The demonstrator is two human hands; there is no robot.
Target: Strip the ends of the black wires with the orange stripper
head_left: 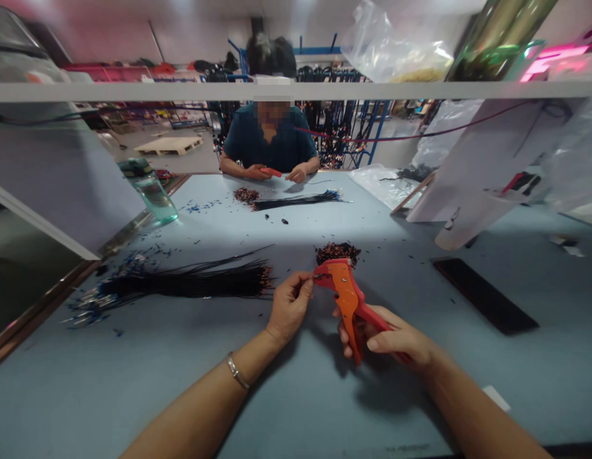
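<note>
Our left hand [291, 303] is pinched closed, thumb against fingers, on what looks like a dark strand [319, 276]; the fingertips cover most of it, so we cannot tell how much is gripped. Its exposed end is at the red mouth of the orange-and-red hand tool [344, 288], above the middle of the bench [205, 382]. Our right hand [382, 338] is curled round both handles, which stand apart, so the squeeze looks unfinished.

To work cleanly here, we would do best to line the strand up straight with the mouth and hold the tool's head level with the pinch, so that the end enters without bending. Our left fingertips are just beside the mouth, so they want to stay outside it, and the squeeze should be even, with the wrist quiet.

The bundle of black wires [195, 282] lies toward the bench's left edge, copper-coloured ends facing our left hand, within easy reach. The pile of small offcuts [338, 252] sits just beyond the tool, toward the far edge; we should avoid brushing it.
</note>
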